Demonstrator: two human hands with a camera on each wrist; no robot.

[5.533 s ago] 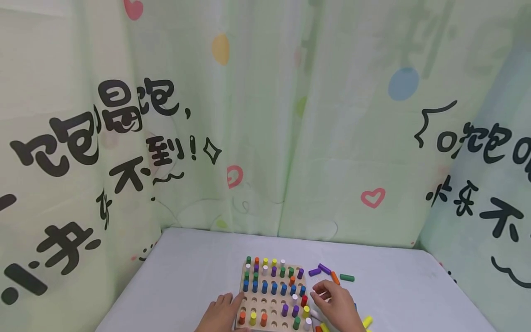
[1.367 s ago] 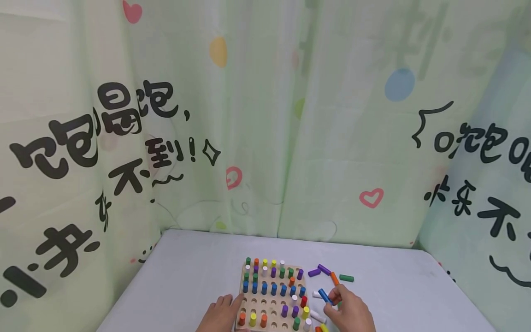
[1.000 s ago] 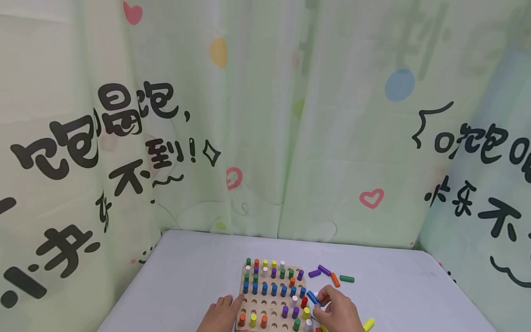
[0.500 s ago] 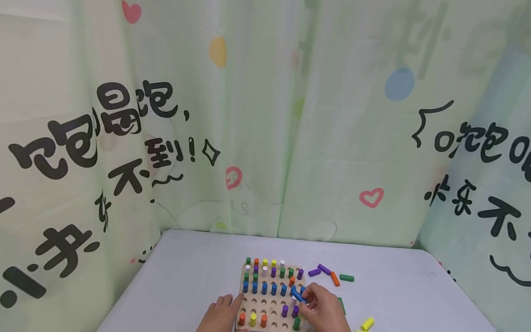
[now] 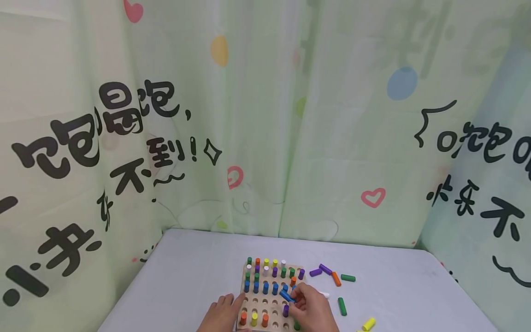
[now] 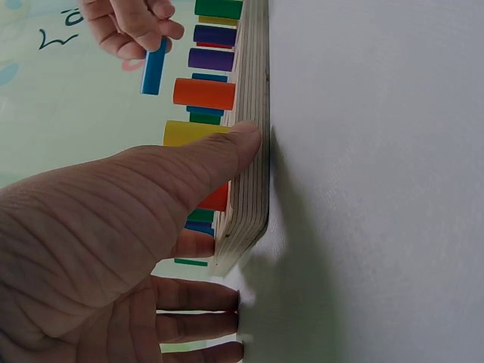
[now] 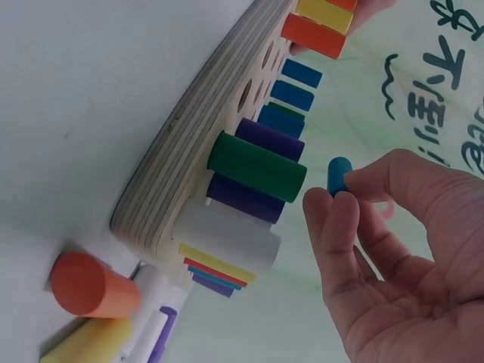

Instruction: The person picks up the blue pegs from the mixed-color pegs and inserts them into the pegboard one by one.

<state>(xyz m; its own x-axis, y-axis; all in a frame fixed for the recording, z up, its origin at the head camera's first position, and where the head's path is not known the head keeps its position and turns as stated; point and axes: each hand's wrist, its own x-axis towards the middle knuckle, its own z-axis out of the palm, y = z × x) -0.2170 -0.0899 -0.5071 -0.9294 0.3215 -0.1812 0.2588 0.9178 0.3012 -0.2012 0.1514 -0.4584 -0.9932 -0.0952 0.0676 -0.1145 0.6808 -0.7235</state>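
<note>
My right hand pinches a blue peg between thumb and fingertips, tilted above the wooden pegboard. In the right wrist view the blue peg is apart from the standing pegs, its lower end free. My left hand rests against the board's near left corner. The left wrist view shows its thumb pressed on the layered front edge, with the other fingers fairly straight along the left side. A row of blue pegs stands across the board; the right hand covers part of the board's right side.
Right of the board lie loose pegs: purple, orange, green and yellow. In the right wrist view, an orange peg and a yellow peg lie by the board's corner. A printed curtain stands behind the table.
My right hand, without a visible peg 5.5 seconds ago, has carried the blue peg leftward from beside the board to above it. The left hand stays put.
</note>
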